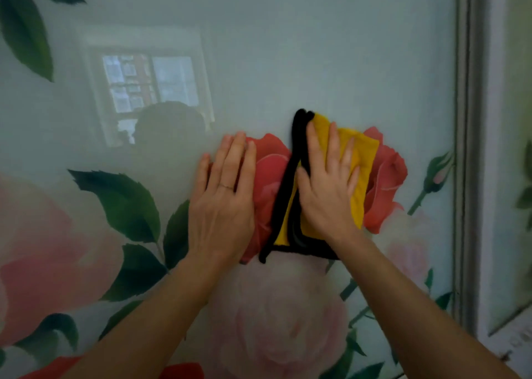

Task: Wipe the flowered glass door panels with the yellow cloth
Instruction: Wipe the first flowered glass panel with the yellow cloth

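Note:
The flowered glass door panel (288, 62) fills the view, pale green with printed roses and dark leaves. A yellow cloth (361, 160) with a black edge lies folded flat against the glass over a red rose. My right hand (328, 186) presses on the cloth with straight, spread fingers. My left hand (224, 194) rests flat on the bare glass just left of the cloth, fingers straight and together, partly over the same red rose. A ring shows on one of its fingers.
A grey vertical frame strip (466, 148) borders the panel on the right, with another flowered panel (518, 177) beyond it. A window and the dark outline of a person (169, 125) are reflected in the glass at upper left.

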Motion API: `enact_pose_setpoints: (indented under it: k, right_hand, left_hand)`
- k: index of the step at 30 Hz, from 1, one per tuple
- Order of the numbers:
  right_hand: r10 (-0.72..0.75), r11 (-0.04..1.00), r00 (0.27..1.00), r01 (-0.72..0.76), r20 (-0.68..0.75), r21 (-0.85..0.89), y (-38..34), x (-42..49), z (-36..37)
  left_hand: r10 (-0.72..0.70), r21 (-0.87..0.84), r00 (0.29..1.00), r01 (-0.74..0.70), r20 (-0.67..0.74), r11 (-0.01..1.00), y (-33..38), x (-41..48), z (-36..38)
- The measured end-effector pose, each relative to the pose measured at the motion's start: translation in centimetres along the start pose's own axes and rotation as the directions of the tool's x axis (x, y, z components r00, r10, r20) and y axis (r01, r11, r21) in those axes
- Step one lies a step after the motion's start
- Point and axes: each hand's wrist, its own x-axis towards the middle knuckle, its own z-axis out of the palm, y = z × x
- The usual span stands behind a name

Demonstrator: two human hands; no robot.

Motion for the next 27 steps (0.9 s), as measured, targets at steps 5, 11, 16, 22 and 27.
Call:
enact_pose_setpoints:
  k: [5,11,16,22,27]
  right_hand:
    - [-0.338,0.925,0.938,0.346,0.079,-0.154,0.9,-4.1,1.6]
    - [-0.373,0.907,0.918,0.392,0.139,-0.157,1.6,-1.6,-0.4]
    - [-0.292,0.948,0.952,0.301,0.094,-0.104,-2.0,8.8,-3.7]
    - [-0.394,0.911,0.919,0.394,0.025,-0.124,-2.1,14.3,-5.6]
    - [-0.498,0.851,0.867,0.485,-0.019,-0.202,2.1,10.6,-4.0]
  left_hand:
    - [-0.033,0.014,0.999,0.033,-0.004,0.999,0.7,2.2,1.4]
    - [-0.008,-0.029,1.000,0.008,0.004,1.000,0.7,2.2,1.2]
    - [-0.029,-0.025,0.997,0.027,-0.071,0.999,0.7,7.7,2.6]
    - [-0.118,0.013,0.983,0.120,-0.139,0.993,1.8,14.6,4.7]
    - [-0.092,0.043,0.989,0.098,-0.119,0.994,1.7,14.4,4.8]
